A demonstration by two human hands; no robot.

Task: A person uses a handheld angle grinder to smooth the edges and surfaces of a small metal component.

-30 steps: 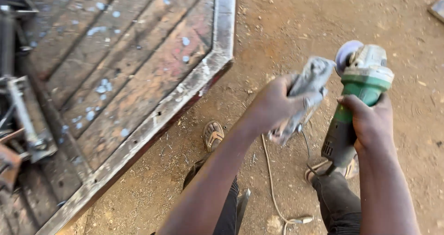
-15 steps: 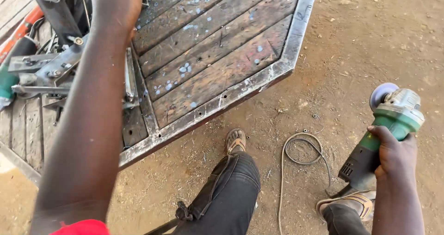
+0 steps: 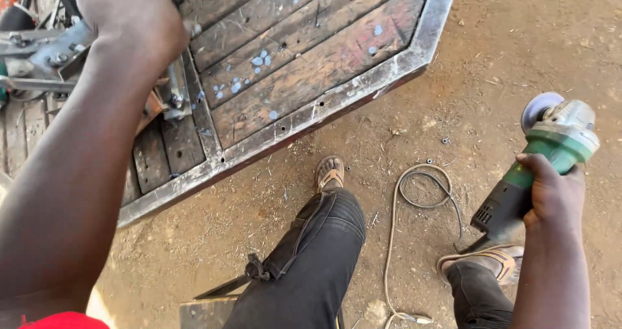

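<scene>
My right hand (image 3: 551, 196) grips the body of a green and grey angle grinder (image 3: 543, 157), disc end up, held low on the right over the dirt ground. My left hand (image 3: 129, 21) reaches out at the top left, over a cluster of metal parts (image 3: 45, 57) that lie on the wooden platform (image 3: 311, 37). The left hand is blurred and I cannot tell whether its fingers hold anything. The grinder's grey cable (image 3: 414, 199) loops on the ground between my feet.
The platform has dark planks with pale paint spots and a steel frame edge (image 3: 324, 118). My legs in dark trousers (image 3: 304, 251) and sandalled feet (image 3: 329, 172) stand on the brown dirt. A metal angle piece (image 3: 207, 306) lies near the bottom.
My left hand let go of the pale cloth at the grinder and swung left over the metal parts. The view shifted left; my right hand still holds the grinder.
</scene>
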